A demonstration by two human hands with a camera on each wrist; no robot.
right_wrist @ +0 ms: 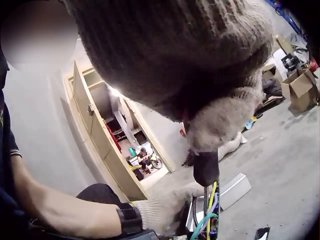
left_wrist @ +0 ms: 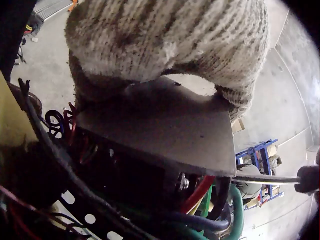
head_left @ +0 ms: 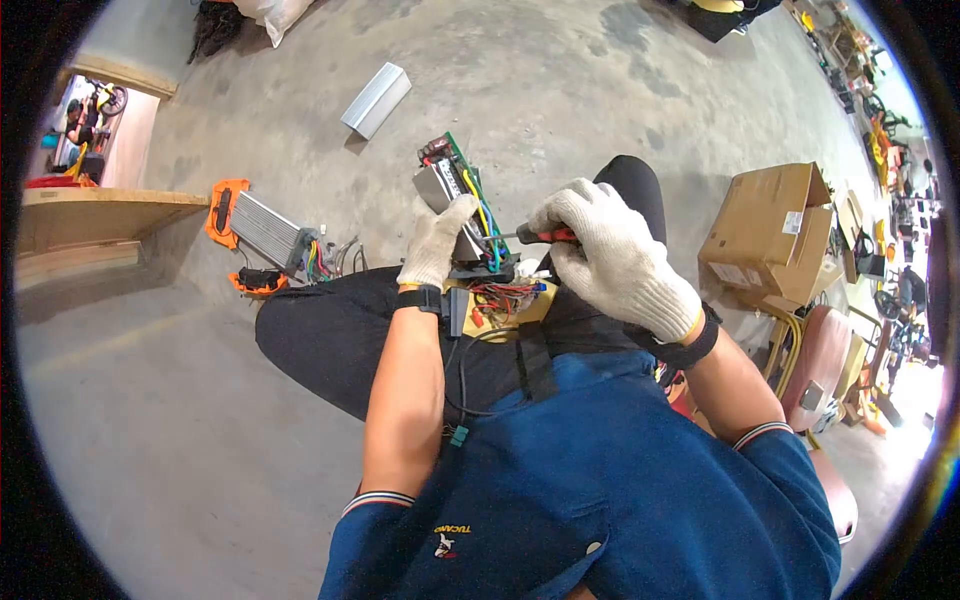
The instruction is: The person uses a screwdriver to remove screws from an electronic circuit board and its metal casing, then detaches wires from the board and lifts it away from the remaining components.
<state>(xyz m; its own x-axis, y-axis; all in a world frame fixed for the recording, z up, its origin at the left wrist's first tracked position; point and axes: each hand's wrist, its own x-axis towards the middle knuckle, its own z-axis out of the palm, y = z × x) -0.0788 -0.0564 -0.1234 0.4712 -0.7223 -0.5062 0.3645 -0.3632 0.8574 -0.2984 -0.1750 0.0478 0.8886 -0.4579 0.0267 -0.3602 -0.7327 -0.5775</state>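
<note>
In the head view my gloved left hand (head_left: 438, 240) grips a grey metal plate (left_wrist: 165, 130) fixed to an electronic board assembly with a green circuit board (head_left: 462, 160). My gloved right hand (head_left: 622, 258) holds a screwdriver (head_left: 536, 234) by its red and black handle. The screwdriver's thin shaft (left_wrist: 270, 179) points left, its tip close by the plate's edge and the thick coloured wires (left_wrist: 236, 210). Where the tip ends is hidden. Below the assembly, a bundle of thin wires (head_left: 505, 296) lies between the person's legs, over something yellow.
On the floor ahead lies a silver metal housing (head_left: 376, 100). A finned metal controller (head_left: 268, 232) with loose wires sits at left, beside orange-and-black parts (head_left: 224, 212). An open cardboard box (head_left: 765, 235) stands at right. A wooden ledge (head_left: 110, 212) juts in at far left.
</note>
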